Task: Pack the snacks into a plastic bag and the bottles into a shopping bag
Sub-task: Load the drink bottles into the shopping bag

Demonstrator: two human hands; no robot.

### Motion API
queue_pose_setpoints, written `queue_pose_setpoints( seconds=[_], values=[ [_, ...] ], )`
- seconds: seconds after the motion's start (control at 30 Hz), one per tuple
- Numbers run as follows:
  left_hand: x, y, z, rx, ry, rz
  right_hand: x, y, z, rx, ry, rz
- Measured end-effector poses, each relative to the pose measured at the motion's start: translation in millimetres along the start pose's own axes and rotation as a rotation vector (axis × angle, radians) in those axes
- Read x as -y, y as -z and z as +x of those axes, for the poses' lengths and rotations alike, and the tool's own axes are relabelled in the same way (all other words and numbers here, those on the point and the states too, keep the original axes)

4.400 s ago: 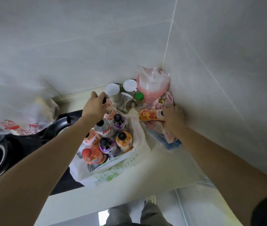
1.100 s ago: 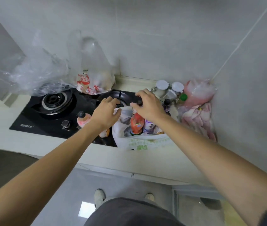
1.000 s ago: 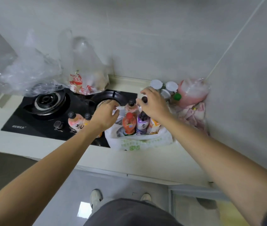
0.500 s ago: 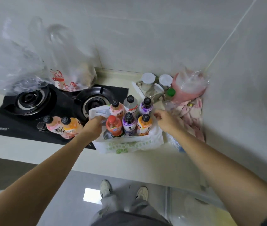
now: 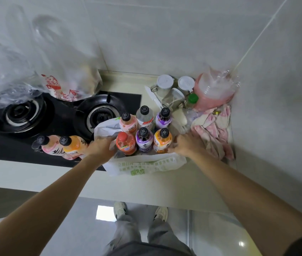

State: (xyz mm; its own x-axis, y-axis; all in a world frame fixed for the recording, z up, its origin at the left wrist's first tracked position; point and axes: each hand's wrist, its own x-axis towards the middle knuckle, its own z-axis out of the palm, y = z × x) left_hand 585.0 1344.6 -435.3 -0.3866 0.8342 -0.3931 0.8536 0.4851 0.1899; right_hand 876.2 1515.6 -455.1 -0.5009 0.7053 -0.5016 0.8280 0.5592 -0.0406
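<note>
**Two bottles outside, six crowded in a slack bag**

Nearest you, the white shopping bag (image 5: 146,166) sits at the counter edge (image 5: 72,182), its printed front wall slumped low. Your left hand (image 5: 101,145) grips the bag's left rim, and your right hand (image 5: 185,145) lies at the right rim with fingers reaching toward the orange bottle (image 5: 163,140) — whether it pinches plastic there, you cannot tell from this angle. Pull those rims unevenly and the six upright bottles inside could lean together and topple, since the soft walls give them no support.

Just left of your left hand, a pink bottle (image 5: 49,145) and an orange one (image 5: 74,145) lie on the stove (image 5: 8,139), unpacked; they look free to roll toward the edge if knocked.

Further back, the clear snack bag (image 5: 67,85) slumps over the stove's rear — it could slide onto the burner (image 5: 100,115). The jars (image 5: 165,85) in the corner stand close enough for a swinging bag to catch
</note>
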Motion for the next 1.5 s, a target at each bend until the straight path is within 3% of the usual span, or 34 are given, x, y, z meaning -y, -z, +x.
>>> queue_pose_setpoints(
  seconds=[0.13, 0.2, 0.4, 0.5, 0.57, 0.63, 0.73, 0.83, 0.9, 1.07, 1.13, 1.27, 1.4, 1.5],
  values=[
    [2, 1, -2, -0.067, 0.054, -0.028, 4, -2, -6, -0.058, 0.003, -0.117],
    [2, 3, -5, -0.105, 0.104, -0.131, 4, 0, -9, -0.105, -0.020, -0.034],
    [-6, 27, -21, -0.194, 0.123, -0.415, 6, 23, -33, -0.376, -0.203, 0.638],
    [-4, 36, -23, -0.217, 0.109, -0.507, 8, 32, -36, -0.407, -0.235, 1.051],
    [-1, 41, -26, -0.227, 0.108, -0.582, 7, 35, -34, -0.387, -0.260, 1.159],
    [2, 45, -27, -0.232, 0.113, -0.646, 4, 42, -32, -0.294, -0.283, 1.097],
    [-2, 55, -31, -0.262, 0.107, -0.691, -4, 49, -31, -0.037, -0.187, 0.726],
    [-5, 60, -31, -0.266, 0.120, -0.740, -10, 46, -26, -0.062, -0.160, 0.448],
    [-5, 61, -31, -0.267, 0.113, -0.747, -11, 44, -21, -0.164, -0.226, 0.570],
    [-5, 70, -32, -0.269, 0.101, -0.733, -1, 72, -31, -0.321, -0.335, 1.359],
    [-7, 74, -34, -0.281, 0.083, -0.720, -1, 79, -32, -0.333, -0.310, 1.506],
    [-9, 81, -40, -0.300, 0.074, -0.705, 1, 86, -36, -0.470, -0.154, 1.429],
    [-9, 89, -42, -0.384, 0.073, -0.673, 4, 97, -44, -0.648, -0.145, 1.436],
    [-4, 92, -44, -0.401, 0.098, -0.595, 5, 98, -47, -0.624, -0.135, 1.285]
  ],
)
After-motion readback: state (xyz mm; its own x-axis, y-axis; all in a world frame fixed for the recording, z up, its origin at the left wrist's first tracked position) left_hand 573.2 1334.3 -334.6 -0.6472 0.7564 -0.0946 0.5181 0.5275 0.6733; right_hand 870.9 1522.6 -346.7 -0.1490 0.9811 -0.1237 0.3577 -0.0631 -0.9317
